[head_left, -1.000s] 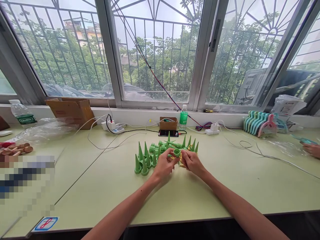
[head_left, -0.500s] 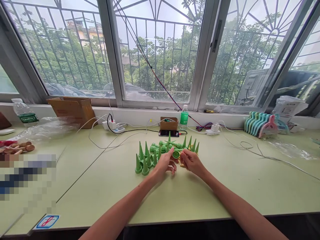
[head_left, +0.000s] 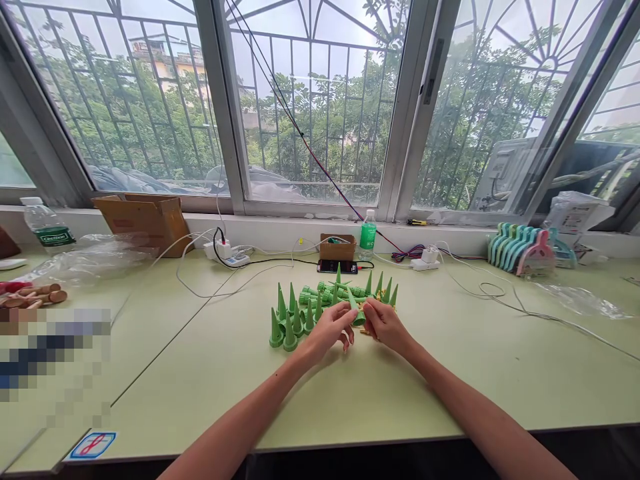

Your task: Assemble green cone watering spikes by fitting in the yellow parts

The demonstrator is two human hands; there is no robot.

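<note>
Between the thumb and fingers of my left hand (head_left: 331, 329) is a green plastic watering spike (head_left: 353, 300), its tip tilted up and its wide round base low. My right hand (head_left: 385, 323) is pinched closed beside that base; whatever its fingertips hold is too small to make out. Several more green spikes stand point-up on the table to the left, one of them a spike (head_left: 290, 335) at the front. Others lie in a pile of green spikes (head_left: 311, 293) behind my hands. Small yellow pieces (head_left: 365, 331) show partly beneath and behind my right hand.
A phone (head_left: 337, 267), a small cardboard box (head_left: 338, 249) and a green-labelled bottle (head_left: 367, 237) stand behind the pile. Loose cables (head_left: 495, 291) cross the table on both sides. Small hangers (head_left: 533, 253) stand at right; wooden pieces (head_left: 37, 297) lie at far left.
The spike in my left hand has turned from base facing me to tip up. My right hand stays close beside it, fingers still pinched.
</note>
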